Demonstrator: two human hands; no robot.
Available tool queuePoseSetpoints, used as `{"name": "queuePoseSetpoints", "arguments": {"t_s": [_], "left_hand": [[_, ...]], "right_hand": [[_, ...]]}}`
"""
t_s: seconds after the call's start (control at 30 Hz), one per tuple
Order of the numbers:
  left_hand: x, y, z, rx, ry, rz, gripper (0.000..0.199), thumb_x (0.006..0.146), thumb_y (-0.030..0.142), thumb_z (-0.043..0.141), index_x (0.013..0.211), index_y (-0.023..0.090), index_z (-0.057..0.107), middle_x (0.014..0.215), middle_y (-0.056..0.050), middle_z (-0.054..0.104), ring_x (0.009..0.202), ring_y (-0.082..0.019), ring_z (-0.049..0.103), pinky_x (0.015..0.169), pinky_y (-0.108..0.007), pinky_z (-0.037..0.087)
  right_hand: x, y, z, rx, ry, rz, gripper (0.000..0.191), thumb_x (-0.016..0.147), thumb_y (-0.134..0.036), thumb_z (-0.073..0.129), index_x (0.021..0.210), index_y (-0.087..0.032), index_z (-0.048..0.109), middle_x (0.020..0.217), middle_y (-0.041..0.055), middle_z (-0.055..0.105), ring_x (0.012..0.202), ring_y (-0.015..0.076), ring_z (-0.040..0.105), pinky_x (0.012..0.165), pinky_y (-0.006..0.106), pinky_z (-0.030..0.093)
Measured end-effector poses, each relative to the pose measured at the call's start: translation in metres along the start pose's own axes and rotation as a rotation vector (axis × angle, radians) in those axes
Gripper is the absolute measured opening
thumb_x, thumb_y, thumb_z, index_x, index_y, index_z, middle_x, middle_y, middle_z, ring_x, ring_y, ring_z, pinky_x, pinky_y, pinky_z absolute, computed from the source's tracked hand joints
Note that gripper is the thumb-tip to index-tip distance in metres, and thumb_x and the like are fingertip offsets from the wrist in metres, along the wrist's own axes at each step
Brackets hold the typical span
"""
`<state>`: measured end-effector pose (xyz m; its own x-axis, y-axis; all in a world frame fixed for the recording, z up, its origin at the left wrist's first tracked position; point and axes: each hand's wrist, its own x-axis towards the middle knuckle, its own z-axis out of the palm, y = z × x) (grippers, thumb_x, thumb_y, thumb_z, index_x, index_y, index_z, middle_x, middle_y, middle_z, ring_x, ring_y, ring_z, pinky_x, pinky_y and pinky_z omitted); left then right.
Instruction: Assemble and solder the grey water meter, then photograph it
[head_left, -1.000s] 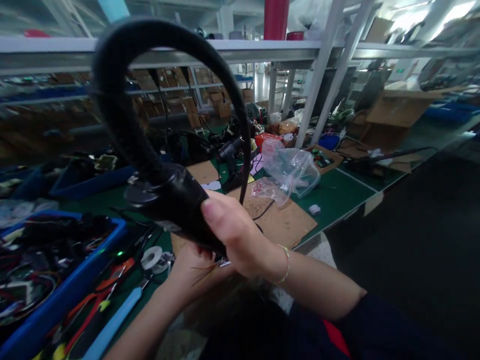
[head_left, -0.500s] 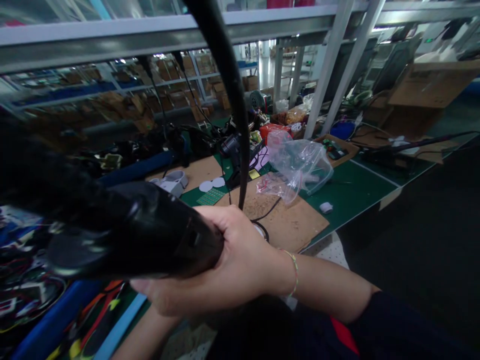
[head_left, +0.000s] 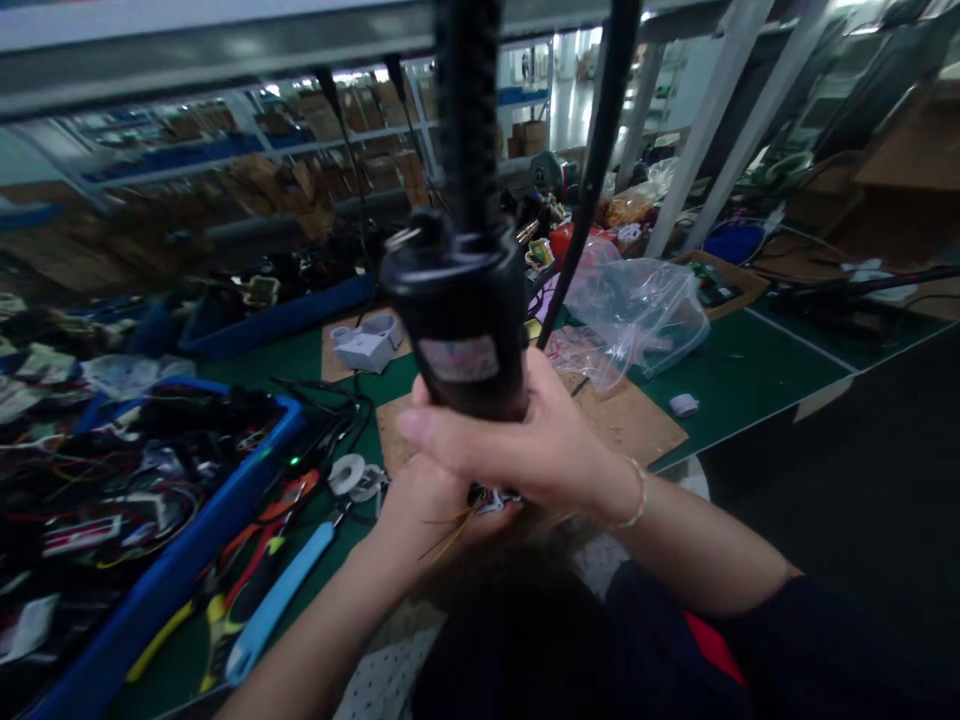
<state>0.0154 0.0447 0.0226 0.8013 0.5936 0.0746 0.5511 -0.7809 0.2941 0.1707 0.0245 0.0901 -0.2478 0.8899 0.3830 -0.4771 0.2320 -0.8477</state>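
Observation:
My right hand (head_left: 555, 440) is wrapped around the lower end of a black corded electric screwdriver (head_left: 465, 330). The tool stands nearly upright, with a pale label on its side and a ribbed cord leaving the top; its tip is hidden by my hands. Just beneath, my left hand (head_left: 427, 505) is closed around a small wired part (head_left: 491, 498). Only a bit of white and some thin yellow and brown wires show between the hands. Both hands are close together above the brown cardboard sheet (head_left: 634, 425).
At left a blue bin (head_left: 187, 510) is full of wired parts. Beside it lie pliers (head_left: 217, 620) and a light-blue-handled tool (head_left: 281, 600). A grey plastic part (head_left: 367, 345) and a clear plastic bag (head_left: 637, 310) lie beyond my hands. A black cable (head_left: 592, 180) hangs down nearby.
The screwdriver has swung from lying tilted to the left to nearly upright. My left hand has come up under my right hand, with the wired part now showing. The view has shifted left.

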Motion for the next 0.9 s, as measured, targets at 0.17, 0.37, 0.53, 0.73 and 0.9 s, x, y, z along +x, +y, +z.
{"name": "queuePoseSetpoints", "arguments": {"t_s": [0.17, 0.37, 0.53, 0.73, 0.9], "left_hand": [[-0.004, 0.004, -0.005, -0.074, 0.061, -0.068, 0.051, 0.086, 0.047, 0.072, 0.130, 0.024, 0.060, 0.128, -0.008, 0.068, 0.119, -0.033, 0.063, 0.101, -0.051, 0.055], [-0.003, 0.002, -0.003, -0.088, 0.082, -0.020, 0.029, 0.088, 0.042, 0.071, 0.111, 0.024, 0.069, 0.116, -0.006, 0.074, 0.113, -0.032, 0.067, 0.096, -0.048, 0.057], [-0.003, 0.002, -0.001, -0.032, 0.123, 0.052, 0.048, 0.084, 0.040, 0.073, 0.127, 0.020, 0.065, 0.139, -0.011, 0.065, 0.132, -0.036, 0.057, 0.105, -0.052, 0.053], [0.003, 0.006, -0.012, 0.046, 0.023, 0.010, 0.037, 0.089, 0.042, 0.066, 0.120, 0.022, 0.069, 0.118, -0.010, 0.074, 0.116, -0.033, 0.066, 0.094, -0.045, 0.058], [0.002, 0.001, -0.009, 0.119, 0.005, 0.068, 0.050, 0.087, 0.045, 0.067, 0.135, 0.033, 0.062, 0.125, -0.008, 0.071, 0.116, -0.037, 0.066, 0.082, -0.047, 0.061]], "right_hand": [[0.005, -0.007, -0.006, 0.074, -0.040, 0.044, 0.022, 0.078, -0.022, 0.084, 0.082, -0.013, 0.064, 0.065, -0.0051, 0.052, 0.056, 0.0040, 0.045, 0.055, 0.015, 0.042], [0.010, -0.005, 0.004, -0.094, -0.097, 0.082, 0.028, 0.075, -0.029, 0.087, 0.085, -0.014, 0.065, 0.074, -0.0018, 0.058, 0.069, 0.0079, 0.055, 0.062, 0.016, 0.048], [0.013, -0.001, 0.008, -0.160, -0.148, 0.068, 0.026, 0.079, -0.030, 0.086, 0.087, -0.014, 0.067, 0.087, 0.0020, 0.065, 0.084, 0.0130, 0.061, 0.077, 0.021, 0.054], [0.005, -0.002, 0.003, -0.184, -0.075, 0.014, 0.025, 0.081, -0.030, 0.084, 0.083, -0.015, 0.064, 0.081, -0.0009, 0.060, 0.071, 0.0089, 0.056, 0.068, 0.020, 0.048], [-0.004, -0.011, 0.007, -0.340, -0.076, -0.057, 0.028, 0.078, -0.024, 0.083, 0.071, -0.015, 0.058, 0.076, -0.0006, 0.056, 0.072, 0.0101, 0.055, 0.066, 0.020, 0.048]]}}
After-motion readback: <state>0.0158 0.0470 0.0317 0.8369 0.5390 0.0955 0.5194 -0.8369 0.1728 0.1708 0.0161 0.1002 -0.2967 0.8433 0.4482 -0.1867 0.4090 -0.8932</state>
